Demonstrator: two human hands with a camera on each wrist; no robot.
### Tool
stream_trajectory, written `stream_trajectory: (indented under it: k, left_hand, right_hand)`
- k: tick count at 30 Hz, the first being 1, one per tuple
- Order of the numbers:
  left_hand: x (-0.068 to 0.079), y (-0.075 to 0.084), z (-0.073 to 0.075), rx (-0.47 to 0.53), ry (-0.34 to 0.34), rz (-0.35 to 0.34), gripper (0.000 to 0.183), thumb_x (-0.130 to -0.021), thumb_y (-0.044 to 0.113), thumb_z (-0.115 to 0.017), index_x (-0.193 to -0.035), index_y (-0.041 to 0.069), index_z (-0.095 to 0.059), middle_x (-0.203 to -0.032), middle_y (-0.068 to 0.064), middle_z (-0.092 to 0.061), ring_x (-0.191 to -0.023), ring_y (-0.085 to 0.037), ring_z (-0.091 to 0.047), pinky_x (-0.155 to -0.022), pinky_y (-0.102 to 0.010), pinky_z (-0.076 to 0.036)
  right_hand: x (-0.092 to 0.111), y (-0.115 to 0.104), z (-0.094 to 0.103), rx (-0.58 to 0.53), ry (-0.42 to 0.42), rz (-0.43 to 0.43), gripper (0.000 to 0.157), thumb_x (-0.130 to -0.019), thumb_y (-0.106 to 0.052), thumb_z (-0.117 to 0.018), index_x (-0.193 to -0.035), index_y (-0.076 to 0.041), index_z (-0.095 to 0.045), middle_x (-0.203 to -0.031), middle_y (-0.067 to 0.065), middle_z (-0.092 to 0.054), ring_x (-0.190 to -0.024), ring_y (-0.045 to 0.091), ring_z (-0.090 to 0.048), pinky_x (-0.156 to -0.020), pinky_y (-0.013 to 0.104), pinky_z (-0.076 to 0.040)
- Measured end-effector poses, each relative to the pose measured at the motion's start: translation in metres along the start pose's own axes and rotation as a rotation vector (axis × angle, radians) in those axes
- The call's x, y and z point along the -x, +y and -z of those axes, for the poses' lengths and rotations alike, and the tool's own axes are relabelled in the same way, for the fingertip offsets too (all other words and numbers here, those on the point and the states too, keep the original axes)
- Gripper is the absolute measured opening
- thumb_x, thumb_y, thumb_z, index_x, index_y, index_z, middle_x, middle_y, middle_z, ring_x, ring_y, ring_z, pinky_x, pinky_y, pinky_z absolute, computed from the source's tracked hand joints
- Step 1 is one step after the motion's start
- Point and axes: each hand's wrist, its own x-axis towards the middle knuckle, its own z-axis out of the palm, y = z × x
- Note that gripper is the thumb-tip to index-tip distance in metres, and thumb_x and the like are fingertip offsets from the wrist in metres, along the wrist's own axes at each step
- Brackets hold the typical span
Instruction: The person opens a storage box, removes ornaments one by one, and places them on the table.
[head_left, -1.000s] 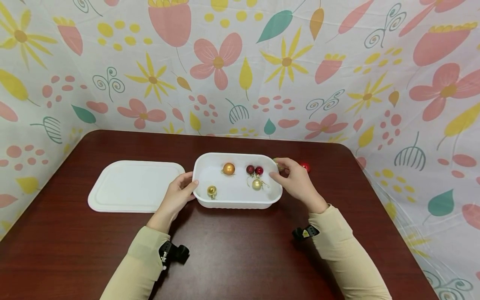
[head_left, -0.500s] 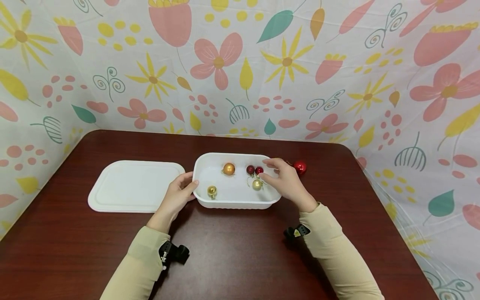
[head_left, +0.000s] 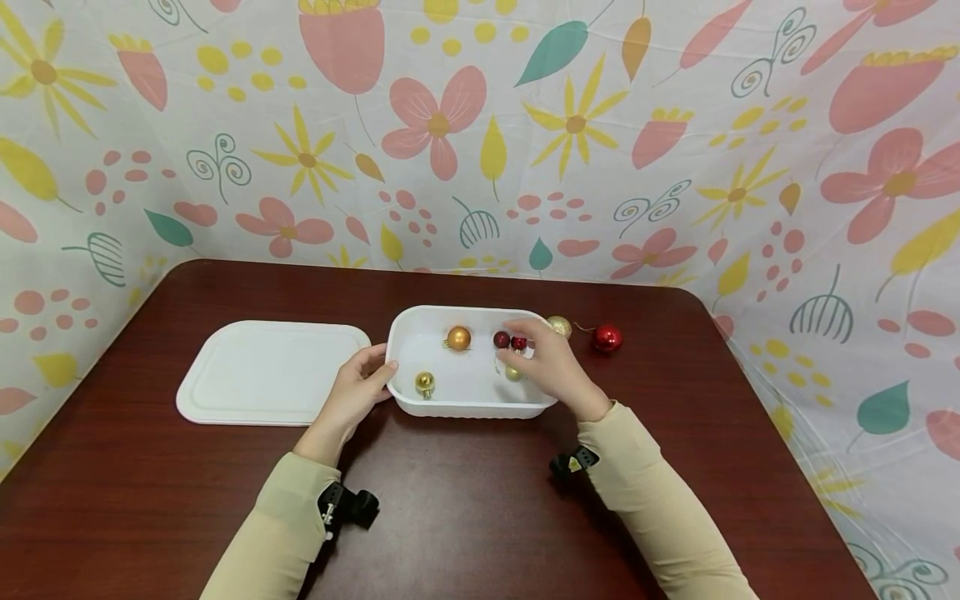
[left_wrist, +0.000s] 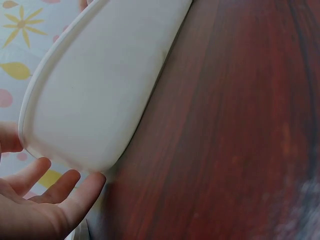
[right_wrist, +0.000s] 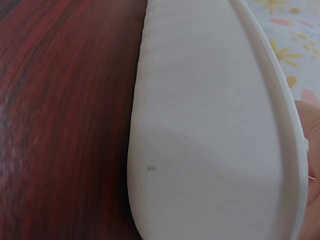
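The left hand (head_left: 354, 397) grips the white container (head_left: 471, 409); the right hand (head_left: 553, 363), fingers parted, nothing visibly held, reaches over small baubles (head_left: 501, 339).

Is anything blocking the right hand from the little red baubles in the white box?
Nothing visible does: the white lid lies off to the left, and the right hand reaches over the open white box, close to the little red baubles.

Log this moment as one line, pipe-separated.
Left hand: grips white tub | Right hand: fingers apart near dark-red baubles inside tub | Right of tub: glittery gold bauble, red bauble | Left of tub: white lid
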Motion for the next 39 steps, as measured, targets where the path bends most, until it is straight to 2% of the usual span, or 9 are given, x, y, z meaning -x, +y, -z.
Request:
stream_trajectory:
  k: [7,15,22,28,35,39]
  left_hand:
    - [0.000,0.000,0.000,-0.002,0.006,0.006,0.047,-0.098,0.019,-0.050,-0.141,0.004,-0.039,-0.137,-0.021,-0.045,-0.121,-0.033,-0.049,-0.087,-0.030,-0.052]
    - [0.001,0.001,-0.001,0.000,0.006,0.005,0.048,-0.098,0.020,-0.050,-0.142,0.004,-0.038,-0.137,-0.021,-0.045,-0.122,-0.033,-0.049,-0.088,-0.031,-0.052]
    - [0.000,0.001,0.000,-0.004,0.006,0.002,0.047,-0.098,0.020,-0.051,-0.141,0.005,-0.039,-0.135,-0.020,-0.046,-0.121,-0.033,-0.049,-0.088,-0.032,-0.053]
    - [-0.002,-0.002,0.000,-0.009,0.009,0.006,0.046,-0.098,0.019,-0.051,-0.141,0.005,-0.040,-0.134,-0.020,-0.047,-0.118,-0.031,-0.051,-0.085,-0.031,-0.054]
    - [-0.001,-0.001,0.000,-0.015,0.011,0.005,0.047,-0.098,0.020,-0.051,-0.141,0.005,-0.040,-0.135,-0.020,-0.048,-0.118,-0.031,-0.051,-0.084,-0.031,-0.053]
    - [-0.001,0.000,0.000,-0.012,0.011,0.004,0.048,-0.098,0.020,-0.051,-0.141,0.004,-0.039,-0.135,-0.021,-0.047,-0.118,-0.031,-0.050,-0.083,-0.029,-0.053]
  right_hand:
    - [-0.009,-0.003,-0.011,0.036,-0.004,0.078,0.044,-0.083,-0.017,-0.072,-0.120,0.003,-0.061,-0.118,0.019,-0.063,-0.106,0.029,-0.059,-0.092,0.043,-0.049]
    - [-0.016,-0.010,-0.018,0.072,-0.069,0.010,0.048,-0.084,-0.026,-0.070,-0.124,-0.003,-0.059,-0.126,0.013,-0.061,-0.111,0.028,-0.060,-0.098,0.041,-0.047]
    - [-0.022,-0.015,-0.023,0.050,-0.109,0.003,0.051,-0.084,-0.027,-0.070,-0.127,-0.003,-0.057,-0.127,0.012,-0.060,-0.113,0.032,-0.059,-0.097,0.041,-0.048]
    - [-0.028,-0.019,-0.029,0.081,-0.148,-0.031,0.054,-0.084,-0.030,-0.070,-0.130,-0.007,-0.054,-0.132,0.010,-0.057,-0.115,0.029,-0.059,-0.095,0.040,-0.049]
    - [-0.033,-0.022,-0.035,0.056,-0.178,-0.037,0.054,-0.085,-0.027,-0.070,-0.131,-0.005,-0.052,-0.134,0.012,-0.055,-0.117,0.032,-0.056,-0.097,0.040,-0.048]
    - [-0.037,-0.022,-0.039,0.077,-0.199,-0.043,0.053,-0.084,-0.027,-0.071,-0.130,-0.006,-0.054,-0.135,0.011,-0.053,-0.121,0.029,-0.053,-0.100,0.040,-0.045]
